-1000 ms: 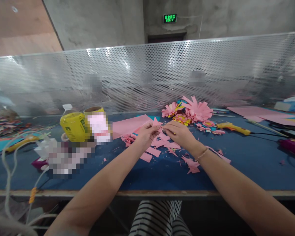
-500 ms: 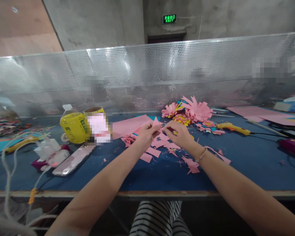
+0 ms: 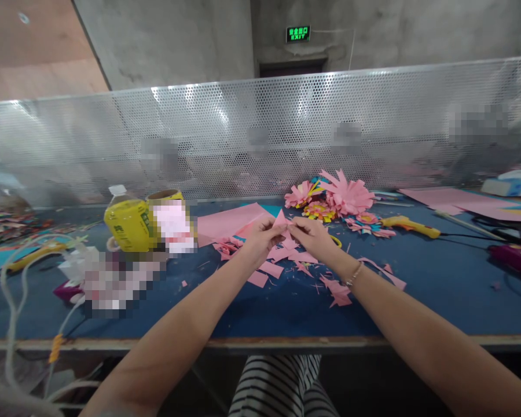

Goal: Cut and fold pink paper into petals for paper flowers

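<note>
Between my two hands is a small folded piece of pink paper, its pointed tip standing up above the fingers. My left hand pinches it from the left. From the right, my right hand closes its thumb and fingertips on the same piece, the hands nearly touching. Pink paper scraps lie on the blue tabletop beneath and around them. Just beyond, a large pink paper flower rests among smaller pink, yellow and blue ones. Part of a yellow ring-like handle shows behind my right hand.
Pink sheets lie behind my left hand. At right is a yellow glue gun with a black cord. A yellow-labelled bottle, a power strip with white cables and a pixelated patch occupy the left. A perforated metal screen borders the back.
My right hand has come slightly left and its fingertips now meet the pink paper beside my left fingers. The paper's tip has shifted a little right.
</note>
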Available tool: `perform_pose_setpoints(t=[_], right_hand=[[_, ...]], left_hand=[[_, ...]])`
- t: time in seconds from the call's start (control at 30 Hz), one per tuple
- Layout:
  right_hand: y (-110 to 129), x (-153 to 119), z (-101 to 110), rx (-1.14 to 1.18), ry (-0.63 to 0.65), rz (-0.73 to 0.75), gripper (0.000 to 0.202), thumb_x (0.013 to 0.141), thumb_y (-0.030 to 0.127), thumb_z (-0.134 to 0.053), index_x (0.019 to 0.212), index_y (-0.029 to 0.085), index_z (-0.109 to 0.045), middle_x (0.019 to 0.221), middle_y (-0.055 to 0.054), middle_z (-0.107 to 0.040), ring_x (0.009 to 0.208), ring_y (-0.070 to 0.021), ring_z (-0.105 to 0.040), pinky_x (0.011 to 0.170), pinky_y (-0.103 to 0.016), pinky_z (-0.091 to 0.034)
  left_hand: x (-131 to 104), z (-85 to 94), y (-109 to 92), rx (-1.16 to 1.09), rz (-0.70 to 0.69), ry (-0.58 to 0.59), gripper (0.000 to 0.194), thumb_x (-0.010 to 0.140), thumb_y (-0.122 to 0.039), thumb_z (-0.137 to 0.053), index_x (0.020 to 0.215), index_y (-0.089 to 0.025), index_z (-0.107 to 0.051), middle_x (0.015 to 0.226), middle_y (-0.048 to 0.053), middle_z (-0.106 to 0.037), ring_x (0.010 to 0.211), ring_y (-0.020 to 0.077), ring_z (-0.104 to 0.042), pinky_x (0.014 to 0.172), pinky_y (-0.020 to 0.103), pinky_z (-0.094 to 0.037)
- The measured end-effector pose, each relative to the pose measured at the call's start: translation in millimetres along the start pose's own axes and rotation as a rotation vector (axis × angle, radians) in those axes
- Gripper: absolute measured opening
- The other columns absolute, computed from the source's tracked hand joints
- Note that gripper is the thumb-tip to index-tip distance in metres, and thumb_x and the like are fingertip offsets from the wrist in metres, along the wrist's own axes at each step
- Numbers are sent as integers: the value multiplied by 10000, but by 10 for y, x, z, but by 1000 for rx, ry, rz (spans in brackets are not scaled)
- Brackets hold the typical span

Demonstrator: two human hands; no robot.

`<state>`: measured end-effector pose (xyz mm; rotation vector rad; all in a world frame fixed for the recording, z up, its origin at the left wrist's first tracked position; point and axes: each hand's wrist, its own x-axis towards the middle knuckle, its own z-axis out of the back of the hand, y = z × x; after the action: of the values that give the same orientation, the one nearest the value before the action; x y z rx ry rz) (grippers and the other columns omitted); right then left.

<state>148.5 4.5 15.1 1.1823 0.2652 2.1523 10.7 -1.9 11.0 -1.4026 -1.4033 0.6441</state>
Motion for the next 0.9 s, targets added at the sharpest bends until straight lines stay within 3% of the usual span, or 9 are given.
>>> perform_pose_setpoints(t=[0.13, 0.3, 0.4, 0.5, 0.6, 0.7, 0.9], right_hand=[[-47, 12, 7, -34, -33, 42, 265, 780, 227, -396, 530, 176, -325, 498, 44, -316, 489, -79, -315, 481, -215, -236], [-82, 7, 83, -316, 48, 288, 225, 805, 188, -362, 588, 166, -421, 602, -1, -427, 609, -107, -398, 586, -233, -319], [-113, 2, 133, -445, 117, 407, 207, 826, 188, -332, 708, 162, -500, 708, -40, -512, 703, -135, -454, 649, -259, -360], [-141, 12, 150, -471, 137, 475, 201, 831, 178, -329, 798, 160, -526, 786, -63, -543, 774, -152, -479, 705, -286, -391], [-139, 29, 135, -358, 11, 389, 138, 809, 186, -388, 820, 158, -523, 818, -70, -541, 803, -154, -490, 723, -293, -413], [-117, 35, 97, -173, -123, 213, 71, 757, 175, -459, 808, 163, -508, 786, -57, -528, 736, -142, -505, 615, -261, -439], [-86, 23, 8, 123, -88, -7, 71, 713, 181, -485, 782, 175, -500, 721, -18, -547, 631, -110, -527, 560, -244, -447]], left_hand=[[0, 9, -31, -23, 74, -64, 215, 588, -301, -628, 616, -141, -488, 502, -22, -518, 464, 77, -504, 506, 213, -406], [3, 40, -94, 14, 349, -94, 326, 679, -473, -477, 627, -151, -482, 498, 25, -564, 370, 86, -463, 393, 208, -371], [7, 57, -97, 9, 442, -41, 266, 688, -384, -518, 642, -123, -531, 527, 35, -574, 427, 81, -505, 443, 198, -412], [18, 71, -73, -61, 356, 0, 97, 644, -191, -594, 675, -104, -565, 585, 17, -571, 513, 56, -530, 545, 176, -444], [26, 75, -54, -42, 219, 17, 139, 616, -151, -628, 742, -116, -579, 614, -4, -551, 512, 42, -509, 561, 189, -446], [29, 75, -47, 49, 125, -5, 198, 609, -217, -646, 779, -134, -585, 542, -41, -478, 434, 21, -438, 484, 181, -409], [46, 94, -16, 99, 20, -49, 207, 597, -273, -654, 720, -130, -569, 508, -54, -431, 415, 8, -403, 398, 147, -294]])
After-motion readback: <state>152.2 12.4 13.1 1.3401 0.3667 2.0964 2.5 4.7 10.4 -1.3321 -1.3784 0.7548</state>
